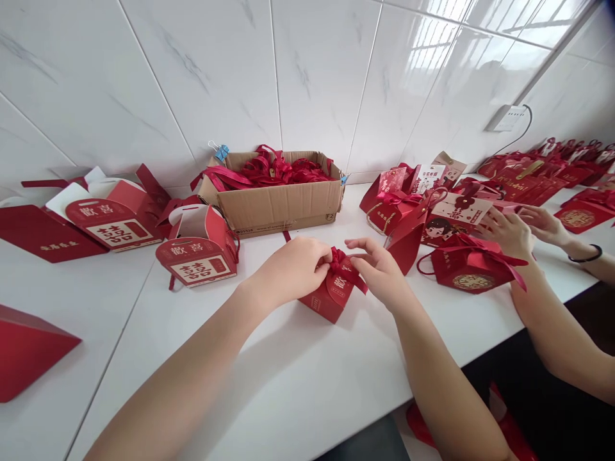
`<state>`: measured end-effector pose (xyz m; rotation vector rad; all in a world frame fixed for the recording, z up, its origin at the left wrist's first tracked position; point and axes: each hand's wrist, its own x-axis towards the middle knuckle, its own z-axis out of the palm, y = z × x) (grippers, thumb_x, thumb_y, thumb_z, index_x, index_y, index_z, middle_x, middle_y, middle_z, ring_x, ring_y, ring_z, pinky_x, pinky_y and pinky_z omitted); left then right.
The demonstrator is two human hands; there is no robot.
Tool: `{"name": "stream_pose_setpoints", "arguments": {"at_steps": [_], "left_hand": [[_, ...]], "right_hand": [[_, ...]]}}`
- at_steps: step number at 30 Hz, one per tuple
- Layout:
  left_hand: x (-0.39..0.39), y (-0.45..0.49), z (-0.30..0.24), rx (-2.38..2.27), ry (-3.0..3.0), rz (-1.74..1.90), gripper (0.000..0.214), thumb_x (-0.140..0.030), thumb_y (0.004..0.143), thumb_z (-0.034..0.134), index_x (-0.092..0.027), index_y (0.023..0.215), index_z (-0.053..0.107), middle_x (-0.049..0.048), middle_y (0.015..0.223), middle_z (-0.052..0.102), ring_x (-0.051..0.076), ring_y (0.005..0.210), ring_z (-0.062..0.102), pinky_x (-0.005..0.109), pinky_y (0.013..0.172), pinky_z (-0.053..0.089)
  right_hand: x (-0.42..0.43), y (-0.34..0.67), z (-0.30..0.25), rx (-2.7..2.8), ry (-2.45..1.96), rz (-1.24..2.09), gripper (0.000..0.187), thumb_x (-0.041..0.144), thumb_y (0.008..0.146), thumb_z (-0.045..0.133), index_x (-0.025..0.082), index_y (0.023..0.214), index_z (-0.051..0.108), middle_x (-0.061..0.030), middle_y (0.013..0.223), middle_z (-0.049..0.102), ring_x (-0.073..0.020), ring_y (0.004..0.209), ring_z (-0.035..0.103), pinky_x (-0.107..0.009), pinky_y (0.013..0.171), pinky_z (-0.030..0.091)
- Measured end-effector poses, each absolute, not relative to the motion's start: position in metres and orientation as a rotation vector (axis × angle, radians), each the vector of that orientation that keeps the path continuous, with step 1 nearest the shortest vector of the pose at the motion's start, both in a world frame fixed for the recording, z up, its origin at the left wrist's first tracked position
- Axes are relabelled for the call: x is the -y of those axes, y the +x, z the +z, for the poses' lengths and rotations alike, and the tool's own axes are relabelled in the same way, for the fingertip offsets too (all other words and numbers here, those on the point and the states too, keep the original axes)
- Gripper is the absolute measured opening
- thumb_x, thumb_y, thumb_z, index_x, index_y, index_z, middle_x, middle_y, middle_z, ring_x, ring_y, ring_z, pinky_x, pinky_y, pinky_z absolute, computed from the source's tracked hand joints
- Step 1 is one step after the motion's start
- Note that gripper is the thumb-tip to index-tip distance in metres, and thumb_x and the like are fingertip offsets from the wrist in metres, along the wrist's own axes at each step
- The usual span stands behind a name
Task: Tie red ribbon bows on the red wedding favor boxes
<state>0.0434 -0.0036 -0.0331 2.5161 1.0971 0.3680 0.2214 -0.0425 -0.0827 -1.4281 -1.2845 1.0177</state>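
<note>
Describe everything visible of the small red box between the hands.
The small red box looks like printed card, with pale lettering and a curved front flap. It stands angled on the white counter, topped by a red ribbon bow. The left grip pinches at the bow; the right grip's contact is unclear.
</note>
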Motion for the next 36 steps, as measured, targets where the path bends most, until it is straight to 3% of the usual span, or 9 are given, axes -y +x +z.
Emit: {"name": "stream_pose_setpoints", "arguments": {"at_steps": [3,6,12,14,16,21,27,33,36], "left_hand": [[0.003,0.043,-0.033,-1.089,2.531,0.345,0.019,-0.019,0.083,0.045,-0.019,0.073,0.061,0.0059,0.080,0.065,0.019,0.069,0.059,0.030,0.061,0.045],[0.004,0.042,-0.033,-1.091,2.527,0.332,0.019,-0.020,0.083,0.044,-0.019,0.073,0.060,0.0057,0.081,0.064,0.019,0.069,0.058,0.029,0.059,0.044],[0.006,0.043,-0.032,-1.120,2.559,0.318,0.017,-0.020,0.084,0.043,-0.019,0.073,0.057,0.0047,0.079,0.063,0.018,0.069,0.057,0.029,0.058,0.042],[0.006,0.044,-0.032,-1.138,2.556,0.317,0.016,-0.019,0.083,0.044,-0.019,0.072,0.056,0.0037,0.078,0.063,0.017,0.068,0.056,0.028,0.056,0.041],[0.006,0.044,-0.032,-1.145,2.549,0.313,0.016,-0.019,0.083,0.044,-0.019,0.072,0.056,0.0026,0.078,0.062,0.016,0.067,0.056,0.028,0.056,0.042],[0.005,0.044,-0.033,-1.137,2.549,0.319,0.017,-0.019,0.084,0.044,-0.020,0.074,0.057,0.0021,0.080,0.062,0.016,0.069,0.056,0.028,0.059,0.043],[0.004,0.044,-0.033,-1.118,2.545,0.314,0.016,-0.018,0.083,0.044,-0.019,0.073,0.056,0.0023,0.080,0.062,0.016,0.069,0.056,0.028,0.059,0.043],[0.004,0.043,-0.033,-1.121,2.540,0.297,0.017,-0.019,0.084,0.044,-0.019,0.073,0.056,0.0022,0.081,0.061,0.016,0.069,0.056,0.028,0.058,0.042],[0.004,0.042,-0.033,-1.101,2.541,0.294,0.016,-0.020,0.084,0.044,-0.020,0.077,0.059,0.0020,0.082,0.062,0.016,0.069,0.056,0.028,0.058,0.041]], "right_hand": [[0.039,0.226,-0.086,1.451,-1.355,0.955,0.044,0.018,0.078,0.053,0.029,0.120,0.049,-0.0029,0.123,0.062,-0.0190,0.111,0.059,-0.035,0.088,0.049],[0.038,0.231,-0.085,1.571,-1.389,0.761,0.041,0.021,0.078,0.056,0.027,0.119,0.051,-0.0023,0.101,0.069,-0.0195,0.099,0.063,-0.035,0.085,0.048],[0.039,0.245,-0.079,1.620,-1.463,0.485,0.024,0.042,0.083,0.059,0.022,0.093,0.066,0.0022,0.061,0.057,-0.0146,0.060,0.055,-0.028,0.061,0.042],[0.035,0.248,-0.081,1.494,-1.520,0.435,0.037,0.052,0.085,0.054,0.019,0.074,0.067,0.0028,0.050,0.047,-0.0119,0.049,0.046,-0.026,0.051,0.036],[0.032,0.248,-0.085,1.407,-1.540,0.396,0.044,0.055,0.085,0.052,0.017,0.068,0.065,0.0016,0.050,0.048,-0.0122,0.050,0.047,-0.026,0.050,0.035],[0.030,0.249,-0.085,1.549,-1.404,0.619,0.041,0.055,0.089,0.046,0.020,0.098,0.066,-0.0053,0.096,0.070,-0.0169,0.075,0.064,-0.028,0.066,0.048],[0.031,0.259,-0.082,1.451,-1.649,0.610,0.055,0.065,0.089,0.037,0.019,0.083,0.067,0.0013,0.047,0.053,-0.0133,0.046,0.049,-0.026,0.051,0.041],[0.028,0.253,-0.085,1.437,-1.496,0.793,0.051,0.064,0.085,0.047,0.018,0.085,0.068,-0.0068,0.087,0.071,-0.0168,0.072,0.065,-0.026,0.063,0.050],[0.031,0.250,-0.083,1.434,-1.499,0.927,0.054,0.066,0.087,0.041,0.018,0.092,0.066,-0.0032,0.063,0.067,-0.0129,0.050,0.057,-0.024,0.049,0.044]]}}
